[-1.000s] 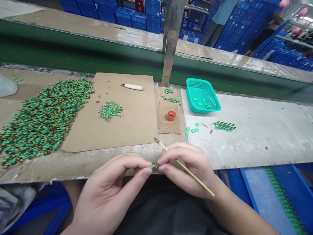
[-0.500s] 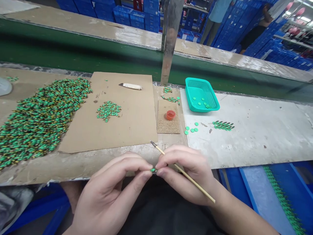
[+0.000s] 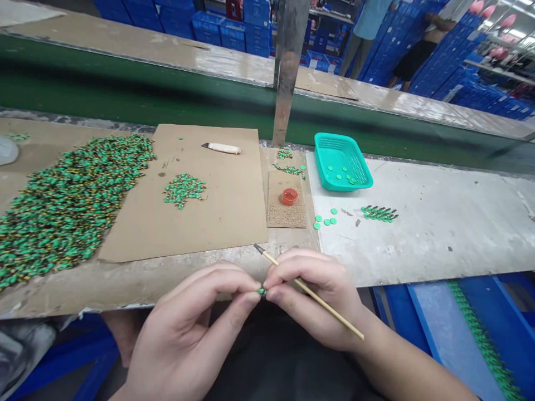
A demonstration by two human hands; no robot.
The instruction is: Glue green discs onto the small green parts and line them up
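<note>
Pinched between the fingertips of both hands is a tiny green and dark piece, mostly hidden by the fingers. My left hand grips its green end with thumb and forefinger. Thumb and forefinger of my right hand close on its dark end. A thin wooden-handled brush also rests in my right hand, its dark tip pointing up and left. Beyond the hands, a small red cup stands on a brown cardboard pad. Several green discs lie to the right of the pad.
A big heap of green, black and yellow pieces covers the left. On a cardboard sheet lie a smaller pile and a white-wrapped blade. A teal basket holds discs. Rows of pieces stand at right, beside a metal post.
The view has shifted slightly. Both hands keep their pinch on the small piece, which seems turned a little. In the background, a person at the right has moved slightly left.
</note>
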